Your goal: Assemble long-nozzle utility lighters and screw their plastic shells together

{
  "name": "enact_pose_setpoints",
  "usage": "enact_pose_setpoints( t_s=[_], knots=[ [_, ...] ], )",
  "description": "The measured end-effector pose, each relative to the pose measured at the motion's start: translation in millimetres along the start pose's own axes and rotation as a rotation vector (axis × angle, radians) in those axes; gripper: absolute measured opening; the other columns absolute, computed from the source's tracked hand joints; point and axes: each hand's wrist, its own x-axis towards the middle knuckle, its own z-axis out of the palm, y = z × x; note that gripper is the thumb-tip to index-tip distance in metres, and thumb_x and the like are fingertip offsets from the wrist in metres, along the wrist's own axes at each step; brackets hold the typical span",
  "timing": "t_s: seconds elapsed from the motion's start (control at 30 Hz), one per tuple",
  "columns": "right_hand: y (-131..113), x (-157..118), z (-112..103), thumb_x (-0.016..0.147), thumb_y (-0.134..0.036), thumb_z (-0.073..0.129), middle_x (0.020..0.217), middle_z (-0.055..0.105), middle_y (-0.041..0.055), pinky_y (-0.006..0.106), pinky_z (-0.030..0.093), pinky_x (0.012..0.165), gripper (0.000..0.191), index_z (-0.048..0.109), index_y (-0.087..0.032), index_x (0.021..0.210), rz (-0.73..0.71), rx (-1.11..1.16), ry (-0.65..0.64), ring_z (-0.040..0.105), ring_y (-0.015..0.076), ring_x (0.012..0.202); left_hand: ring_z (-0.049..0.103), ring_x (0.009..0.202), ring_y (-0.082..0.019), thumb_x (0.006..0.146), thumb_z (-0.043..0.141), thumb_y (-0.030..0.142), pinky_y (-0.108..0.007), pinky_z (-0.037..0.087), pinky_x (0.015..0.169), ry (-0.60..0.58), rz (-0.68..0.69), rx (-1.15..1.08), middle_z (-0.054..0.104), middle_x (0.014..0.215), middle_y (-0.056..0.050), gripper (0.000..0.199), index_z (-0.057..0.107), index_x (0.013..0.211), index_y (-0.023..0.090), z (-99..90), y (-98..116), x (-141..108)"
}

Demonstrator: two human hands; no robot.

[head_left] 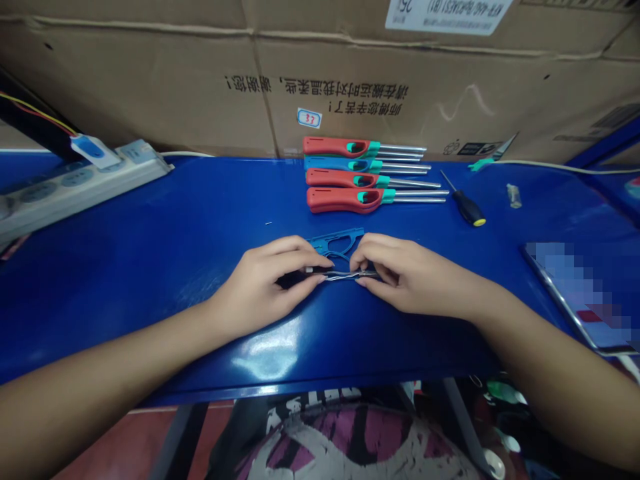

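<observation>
Over the near middle of the blue table, my left hand (273, 277) is closed on one end of a thin bundle of wires (342, 275). A small pale tip (309, 269) shows between those fingers. My right hand (407, 273) pinches the other end of the bundle, where a dark slim part (370, 273) is partly hidden by the fingers. Just behind both hands lies a blue plastic lighter shell half (345, 235), open-framed and partly covered by the fingers.
Several red and blue long-nosed lighters (345, 200) lie stacked side by side at the back. Right of them are a screwdriver (469, 208) and a small clear piece (513, 196). A phone (575, 300) lies right, a power strip (75, 183) left. A cardboard box (175, 93) stands behind.
</observation>
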Motion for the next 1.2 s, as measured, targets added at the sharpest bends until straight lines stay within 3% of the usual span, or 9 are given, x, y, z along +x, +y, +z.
enact_pose_setpoints(
  t_s=[0.17,0.5,1.03,1.2],
  knots=[
    [0.7,1.1,1.7,0.092,-0.014,0.057,0.091,0.056,0.0011,0.026,0.038,0.066,0.013,0.060,-0.020,0.104,0.004,-0.006,0.014,0.048,0.0121,0.071,0.069,0.081,-0.012,0.091,0.068,0.016,-0.021,0.057,0.072,0.008,-0.018,-0.005,0.072,0.096,-0.005,0.016,0.074,0.106,0.017,-0.2,0.3,0.9],
    [2.8,0.4,5.1,0.094,-0.016,0.053,0.096,0.057,0.0022,0.027,0.039,0.068,0.010,0.057,-0.020,0.102,-0.002,-0.029,0.032,0.049,0.0130,0.074,0.069,0.090,-0.013,0.095,0.061,0.010,-0.023,0.057,0.083,-0.042,0.112,0.030,0.071,0.100,-0.006,0.022,0.071,0.112,0.018,-2.7,3.1,0.5],
    [4.7,-1.9,0.9,0.095,-0.017,0.053,0.102,0.059,0.0038,0.027,0.043,0.075,0.009,0.059,-0.021,0.100,-0.066,0.008,-0.009,0.056,0.0153,0.088,0.071,0.094,-0.016,0.098,0.059,0.018,-0.028,0.057,0.084,-0.049,0.052,0.102,0.076,0.101,-0.006,0.018,0.071,0.111,0.017,-8.2,-12.9,2.4],
    [2.9,-3.8,-1.9,0.089,-0.015,0.061,0.109,0.059,0.0026,0.026,0.042,0.071,0.018,0.061,-0.023,0.105,-0.072,-0.011,-0.076,0.057,0.0139,0.088,0.071,0.094,-0.016,0.097,0.060,0.017,-0.027,0.057,0.085,-0.038,0.057,0.101,0.076,0.101,-0.006,0.017,0.072,0.110,0.016,-7.2,-13.9,2.3]
  ],
)
